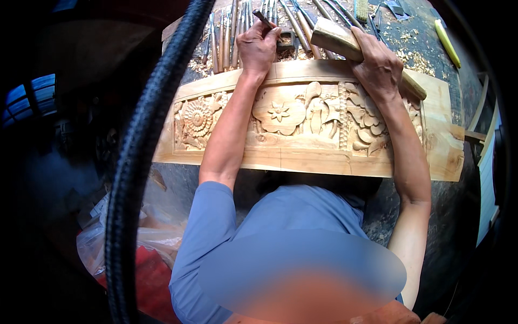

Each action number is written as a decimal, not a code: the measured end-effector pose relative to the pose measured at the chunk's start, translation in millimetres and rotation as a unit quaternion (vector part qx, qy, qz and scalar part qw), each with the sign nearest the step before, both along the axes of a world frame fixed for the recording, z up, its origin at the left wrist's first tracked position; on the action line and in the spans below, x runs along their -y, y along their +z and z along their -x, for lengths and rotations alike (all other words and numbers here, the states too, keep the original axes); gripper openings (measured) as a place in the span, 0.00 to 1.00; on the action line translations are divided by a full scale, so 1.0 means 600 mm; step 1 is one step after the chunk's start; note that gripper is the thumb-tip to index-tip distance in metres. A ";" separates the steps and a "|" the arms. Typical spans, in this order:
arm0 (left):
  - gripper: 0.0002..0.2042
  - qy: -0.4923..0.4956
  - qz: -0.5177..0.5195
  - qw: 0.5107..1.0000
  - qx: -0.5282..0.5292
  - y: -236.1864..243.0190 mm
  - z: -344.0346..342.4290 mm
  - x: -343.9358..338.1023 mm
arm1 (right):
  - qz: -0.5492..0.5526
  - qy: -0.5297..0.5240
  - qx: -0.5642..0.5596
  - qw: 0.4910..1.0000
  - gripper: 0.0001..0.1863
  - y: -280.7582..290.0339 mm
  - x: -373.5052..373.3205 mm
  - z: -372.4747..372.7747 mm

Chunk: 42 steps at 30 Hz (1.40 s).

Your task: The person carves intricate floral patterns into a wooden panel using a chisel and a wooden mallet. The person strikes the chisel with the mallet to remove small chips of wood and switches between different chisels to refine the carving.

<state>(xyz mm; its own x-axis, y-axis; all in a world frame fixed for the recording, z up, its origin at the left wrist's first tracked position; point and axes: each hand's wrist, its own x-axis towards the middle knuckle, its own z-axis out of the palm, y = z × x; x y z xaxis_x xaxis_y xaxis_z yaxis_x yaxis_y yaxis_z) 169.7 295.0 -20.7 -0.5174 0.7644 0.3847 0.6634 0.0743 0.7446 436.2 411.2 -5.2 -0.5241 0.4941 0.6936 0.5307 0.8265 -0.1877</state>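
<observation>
A carved wooden panel (216,155) lies on the workbench in front of me, with flowers, an animal and leaves in raised relief. My left hand (258,49) is closed beyond its far edge, around a chisel (262,19) whose dark upper end sticks out above the fist. The fist hides the rest of that tool. A dark square block (286,41) sits just right of these fingers. My right hand (376,67) grips a wooden mallet (335,39) over the panel's far right part. The mallet's handle shows to the right of the wrist.
Several wooden-handled carving tools (220,46) lie in a row beyond the panel, among wood shavings (418,62). A brush (361,9) and a yellow-green curved object (447,43) are at the far right. A black braided cable (148,116) crosses the left. Plastic bags (156,240) lie lower left.
</observation>
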 end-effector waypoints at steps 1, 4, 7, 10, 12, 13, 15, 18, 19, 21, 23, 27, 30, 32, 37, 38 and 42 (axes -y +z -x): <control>0.03 -0.006 -0.010 1.000 0.014 -0.005 0.003 -0.007 | 0.002 -0.001 -0.003 1.000 0.25 -0.002 0.001 -0.002; 0.04 -0.001 0.010 0.999 -0.043 -0.005 0.012 -0.016 | 0.003 0.002 -0.012 1.000 0.25 0.001 0.003 0.003; 0.05 0.022 -0.029 0.999 0.024 0.012 0.008 0.003 | -0.004 0.009 -0.008 1.000 0.26 0.005 0.004 0.004; 0.06 0.050 -0.158 0.971 0.174 0.050 -0.005 0.053 | -0.007 0.007 0.001 1.000 0.27 -0.008 -0.001 0.003; 0.07 0.080 -0.189 0.945 0.255 0.087 -0.028 0.112 | -0.002 -0.003 0.021 1.000 0.27 -0.001 0.004 -0.001; 0.08 0.079 -0.192 0.944 0.255 0.084 -0.024 0.139 | 0.002 -0.004 0.027 1.000 0.28 0.003 0.006 -0.005; 0.10 0.103 -0.199 0.940 0.256 0.079 -0.028 0.191 | 0.004 0.004 0.027 1.000 0.28 0.006 0.008 -0.002; 0.09 0.137 -0.188 0.931 0.282 0.057 -0.035 0.228 | 0.007 0.008 0.034 0.999 0.27 0.004 0.004 -0.001; 0.11 0.139 -0.175 0.936 0.273 0.052 -0.039 0.231 | 0.005 0.014 0.026 1.000 0.27 0.003 0.003 0.000; 0.12 0.138 -0.157 0.939 0.273 0.045 -0.046 0.231 | 0.010 0.018 0.030 0.999 0.26 0.005 0.006 0.003; 0.12 0.134 -0.145 0.939 0.280 0.044 -0.051 0.223 | 0.011 0.023 0.030 0.999 0.26 0.012 0.009 0.005; 0.10 0.150 -0.147 0.952 0.222 0.039 -0.060 0.226 | 0.017 0.022 0.039 0.999 0.27 0.011 0.008 0.007; 0.09 0.161 -0.148 0.957 0.189 0.035 -0.061 0.232 | 0.015 0.011 0.046 0.999 0.28 0.020 0.013 0.010; 0.09 0.162 -0.113 0.959 0.202 0.037 -0.069 0.230 | 0.028 -0.005 0.056 0.998 0.29 0.024 0.017 0.009; 0.05 0.144 -0.131 0.961 0.195 0.029 -0.076 0.220 | 0.056 -0.007 0.076 0.995 0.30 0.022 0.014 0.014; 0.05 0.146 -0.138 0.960 0.196 0.027 -0.076 0.220 | 0.056 -0.006 0.081 0.995 0.30 0.021 0.013 0.015; 0.06 0.137 -0.145 0.958 0.206 0.029 -0.073 0.227 | 0.073 -0.008 0.090 0.993 0.30 0.022 0.011 0.016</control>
